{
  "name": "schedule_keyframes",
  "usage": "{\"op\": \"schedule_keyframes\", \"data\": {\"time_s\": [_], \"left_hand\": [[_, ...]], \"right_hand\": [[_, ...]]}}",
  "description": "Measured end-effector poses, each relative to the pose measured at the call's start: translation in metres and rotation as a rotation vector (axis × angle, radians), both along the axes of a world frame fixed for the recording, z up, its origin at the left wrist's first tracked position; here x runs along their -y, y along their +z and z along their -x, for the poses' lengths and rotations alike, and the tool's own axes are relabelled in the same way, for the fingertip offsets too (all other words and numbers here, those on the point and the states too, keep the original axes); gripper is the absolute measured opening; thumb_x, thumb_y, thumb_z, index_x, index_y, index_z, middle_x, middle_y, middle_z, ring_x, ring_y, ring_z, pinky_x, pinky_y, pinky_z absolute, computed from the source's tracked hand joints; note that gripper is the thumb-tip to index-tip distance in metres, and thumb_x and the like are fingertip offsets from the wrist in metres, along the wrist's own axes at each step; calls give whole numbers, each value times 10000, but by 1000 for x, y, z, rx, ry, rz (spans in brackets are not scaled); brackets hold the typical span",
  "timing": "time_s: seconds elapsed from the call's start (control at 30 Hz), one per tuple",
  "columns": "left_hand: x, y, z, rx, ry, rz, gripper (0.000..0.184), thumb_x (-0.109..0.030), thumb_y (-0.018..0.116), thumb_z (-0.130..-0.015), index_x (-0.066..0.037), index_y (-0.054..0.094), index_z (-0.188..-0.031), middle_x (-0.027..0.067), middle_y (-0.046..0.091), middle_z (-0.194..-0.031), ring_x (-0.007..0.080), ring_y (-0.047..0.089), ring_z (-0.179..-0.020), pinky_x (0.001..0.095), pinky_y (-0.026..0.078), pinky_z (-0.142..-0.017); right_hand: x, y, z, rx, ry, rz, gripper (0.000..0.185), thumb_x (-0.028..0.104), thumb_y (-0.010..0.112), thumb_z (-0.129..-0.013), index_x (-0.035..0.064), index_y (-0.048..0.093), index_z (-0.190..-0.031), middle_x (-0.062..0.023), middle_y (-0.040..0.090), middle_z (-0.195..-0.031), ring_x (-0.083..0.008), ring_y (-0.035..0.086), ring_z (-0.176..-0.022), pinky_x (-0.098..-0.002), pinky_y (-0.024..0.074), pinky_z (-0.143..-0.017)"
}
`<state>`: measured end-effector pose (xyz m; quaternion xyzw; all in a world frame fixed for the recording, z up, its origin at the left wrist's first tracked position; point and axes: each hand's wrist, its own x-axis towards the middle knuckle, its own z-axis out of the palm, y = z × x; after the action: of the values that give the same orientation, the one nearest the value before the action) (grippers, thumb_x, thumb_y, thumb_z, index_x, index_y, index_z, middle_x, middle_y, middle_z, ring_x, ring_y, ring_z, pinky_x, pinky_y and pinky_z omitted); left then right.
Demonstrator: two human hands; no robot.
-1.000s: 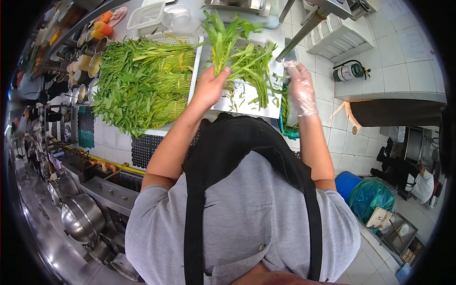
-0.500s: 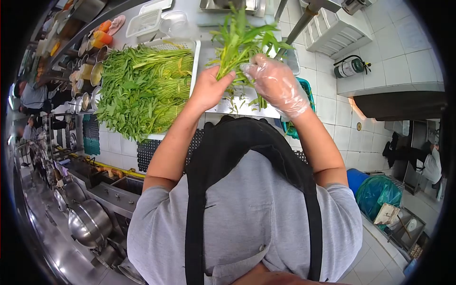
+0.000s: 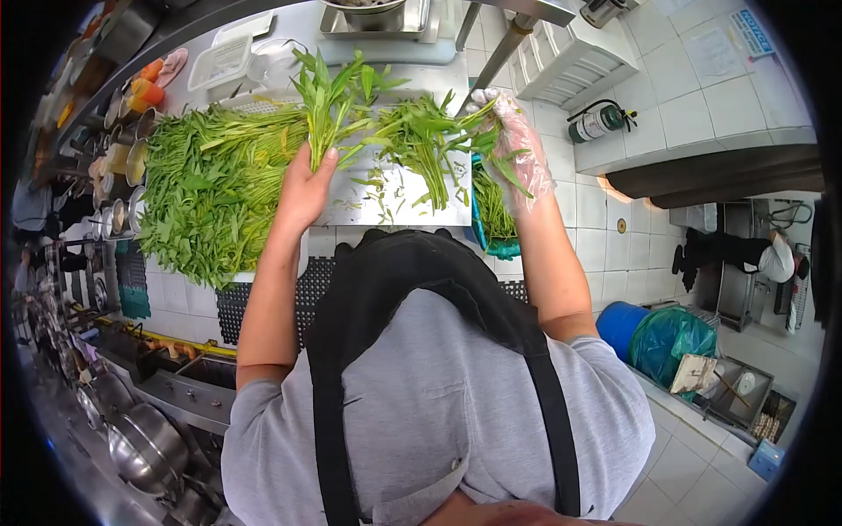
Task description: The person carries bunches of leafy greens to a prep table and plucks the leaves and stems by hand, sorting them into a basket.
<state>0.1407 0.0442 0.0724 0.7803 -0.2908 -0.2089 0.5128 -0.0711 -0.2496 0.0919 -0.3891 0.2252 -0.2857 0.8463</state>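
My left hand point(image 3: 305, 188) is closed around the stems of an upright bunch of leafy greens point(image 3: 324, 110), with its long leaves pointing away from me. My right hand point(image 3: 524, 162), in a clear plastic glove, is raised over the table's right edge and grips some leafy sprigs point(image 3: 481, 130). Between my hands, loose greens point(image 3: 425, 145) lie on the steel table point(image 3: 346, 210), among scattered leaf scraps. To the left, a large heap of greens point(image 3: 224, 175) fills and overhangs a white basket. Below my right hand stands a teal basket point(image 3: 502, 250) with more stems.
White plastic containers point(image 3: 219, 66) and a metal tray with a bowl point(image 3: 368, 16) sit at the back. A metal post point(image 3: 504, 53) rises beyond the right side. A fire extinguisher point(image 3: 601, 121) hangs on the tiled wall. Pots point(image 3: 149, 447) stand at lower left; another person point(image 3: 737, 252) is far right.
My hands have moved apart: the right has swung out to the right with sprigs, while the left holds its bunch farther left. The view has shifted, showing more of the right side.
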Motion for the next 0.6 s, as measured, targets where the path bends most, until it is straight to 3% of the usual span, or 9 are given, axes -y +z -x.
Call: {"op": "schedule_keyframes", "data": {"time_s": [0.03, 0.07, 0.1, 0.17, 0.27, 0.3, 0.4, 0.43, 0.6], "left_hand": [[-2, 0, -1, 45, 43, 53, 393, -322, 627, -1128, 26, 688, -1300, 143, 795, -1039, 222, 707, -975, 386, 550, -935], [2, -2, 1, 129, 74, 115, 394, -333, 616, -1137, 12, 672, -1320, 70, 744, -928, 171, 652, -839, 352, 536, -795], [2, -2, -2, 134, 79, 110, 394, -333, 616, -1137, 12, 672, -1320, 70, 744, -928, 171, 652, -839, 352, 536, -795], [0, 2, -6, -250, 71, 27, 342, -361, 637, -1134, -46, 666, -1264, -36, 628, -840, 70, 534, -680, 268, 415, -593], [10, 14, 1, -357, 130, 131, 246, -312, 672, -1102, -69, 692, -1137, -68, 567, -765, 42, 451, -598, 250, 326, -523], [10, 15, 1, -342, 156, 125, 246, -312, 672, -1102, -69, 692, -1137, -68, 567, -765, 42, 451, -598, 250, 326, -523], [8, 17, -4, -316, 151, 110, 173, -250, 727, -1050, -80, 714, -1076, -69, 562, -731, 38, 459, -592, 245, 338, -523], [11, 18, -2, -398, 139, 147, 147, -225, 746, -1029, -83, 718, -1052, -68, 566, -726, 38, 455, -581, 242, 333, -516], [12, 26, -1, -485, 99, 167, 173, -182, 802, -966, -31, 775, -1046, -62, 611, -748, 34, 464, -612, 250, 346, -550]], "right_hand": [[1, -2, 2, 44, 17, -44, 262, 221, 661, -1113, 51, 656, -1312, -91, 724, -1219, -256, 699, -1127, -420, 583, -990], [-1, 1, 0, 90, 38, -90, 253, 216, 646, -1120, 42, 643, -1303, -103, 722, -1242, -288, 697, -1171, -443, 569, -1042], [-5, 4, -1, 95, 43, -96, 253, 216, 646, -1120, 42, 643, -1303, -103, 722, -1242, -288, 697, -1171, -443, 569, -1042], [-16, 9, 1, 39, -3, -110, 296, 217, 638, -1119, 22, 649, -1342, -118, 730, -1276, -264, 700, -1191, -410, 561, -1040], [0, -16, 7, 45, 42, 1, 302, 219, 653, -1109, 6, 659, -1323, -114, 752, -1189, -251, 710, -1170, -393, 559, -1025], [7, -26, 6, 89, 75, 90, 311, 233, 657, -1109, 3, 667, -1318, -108, 759, -1155, -244, 718, -1126, -381, 558, -1006], [-14, 24, 8, -389, -166, 412, 327, 298, 622, -1133, 37, 708, -1310, -35, 725, -1024, -133, 673, -880, -297, 518, -761], [-23, 38, 5, -292, -197, 474, 276, 286, 662, -1124, 66, 714, -1283, 16, 665, -939, -87, 607, -776, -256, 482, -675], [-51, 94, -4, -300, -255, 562, 172, 157, 673, -1108, 58, 748, -1228, 2, 689, -991, -70, 583, -820, -229, 469, -735]]}}
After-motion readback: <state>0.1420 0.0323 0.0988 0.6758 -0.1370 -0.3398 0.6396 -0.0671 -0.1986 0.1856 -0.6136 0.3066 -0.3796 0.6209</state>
